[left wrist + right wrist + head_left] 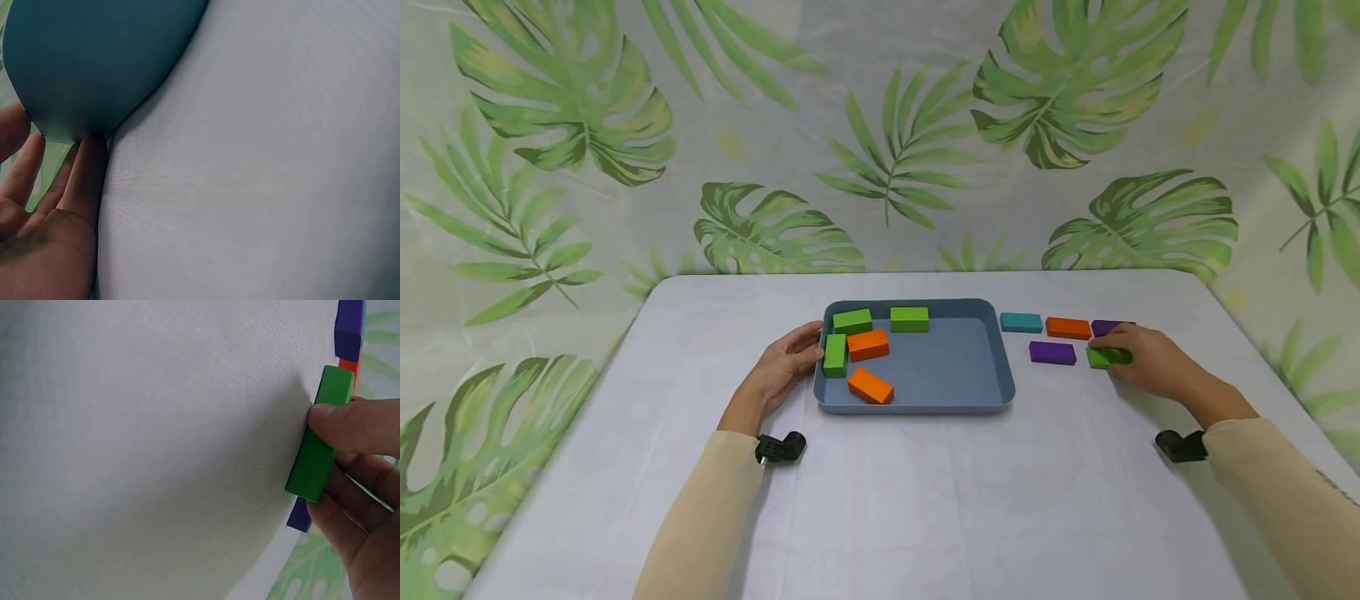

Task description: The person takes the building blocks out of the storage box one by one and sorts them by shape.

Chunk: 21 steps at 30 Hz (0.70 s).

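Observation:
My left hand rests its fingers against the left side of a grey-blue tray. In the left wrist view, nearly straight fingers touch the tray's outer wall. Three green blocks and two orange blocks lie toward the tray's left. Right of the tray, my right hand pinches a green block between thumb and fingers. Whether this block touches the table is unclear. Behind it, a purple block is partly hidden by that hand.
Between the tray and my right hand lie a teal block, an orange block and another purple block. A white cloth covers the table. Leaf-patterned fabric hangs behind its far edge.

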Each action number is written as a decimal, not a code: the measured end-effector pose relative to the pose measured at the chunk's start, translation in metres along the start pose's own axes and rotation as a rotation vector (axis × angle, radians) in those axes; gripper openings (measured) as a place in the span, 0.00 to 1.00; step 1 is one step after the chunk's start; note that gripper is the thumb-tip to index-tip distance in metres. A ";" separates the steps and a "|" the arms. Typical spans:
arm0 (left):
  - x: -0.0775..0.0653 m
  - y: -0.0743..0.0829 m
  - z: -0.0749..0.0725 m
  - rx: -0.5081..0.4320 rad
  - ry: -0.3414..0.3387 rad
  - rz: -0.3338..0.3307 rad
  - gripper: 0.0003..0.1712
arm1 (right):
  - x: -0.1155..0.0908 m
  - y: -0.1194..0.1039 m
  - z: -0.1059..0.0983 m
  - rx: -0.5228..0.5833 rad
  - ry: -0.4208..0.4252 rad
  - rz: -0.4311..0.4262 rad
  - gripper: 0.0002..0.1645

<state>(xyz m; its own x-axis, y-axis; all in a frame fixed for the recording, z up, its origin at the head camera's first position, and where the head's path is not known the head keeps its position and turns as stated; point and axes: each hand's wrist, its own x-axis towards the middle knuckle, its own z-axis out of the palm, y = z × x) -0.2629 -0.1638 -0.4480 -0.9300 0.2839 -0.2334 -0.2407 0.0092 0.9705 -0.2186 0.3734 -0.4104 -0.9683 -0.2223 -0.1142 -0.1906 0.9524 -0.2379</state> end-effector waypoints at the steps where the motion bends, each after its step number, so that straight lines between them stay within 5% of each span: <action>1: 0.000 0.000 0.000 0.008 0.003 0.001 0.37 | 0.000 0.000 0.000 -0.002 -0.001 0.003 0.25; 14: 0.000 0.002 0.002 -0.006 0.010 -0.024 0.36 | -0.003 -0.006 -0.004 -0.013 0.000 -0.006 0.28; 21: -0.002 0.001 0.002 -0.008 0.002 -0.016 0.36 | -0.011 -0.020 -0.025 -0.027 0.032 -0.081 0.27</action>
<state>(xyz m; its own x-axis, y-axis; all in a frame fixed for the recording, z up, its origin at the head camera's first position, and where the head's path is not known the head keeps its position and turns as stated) -0.2613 -0.1627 -0.4466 -0.9267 0.2816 -0.2486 -0.2575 0.0056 0.9663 -0.2078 0.3618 -0.3804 -0.9541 -0.2923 -0.0646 -0.2722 0.9369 -0.2194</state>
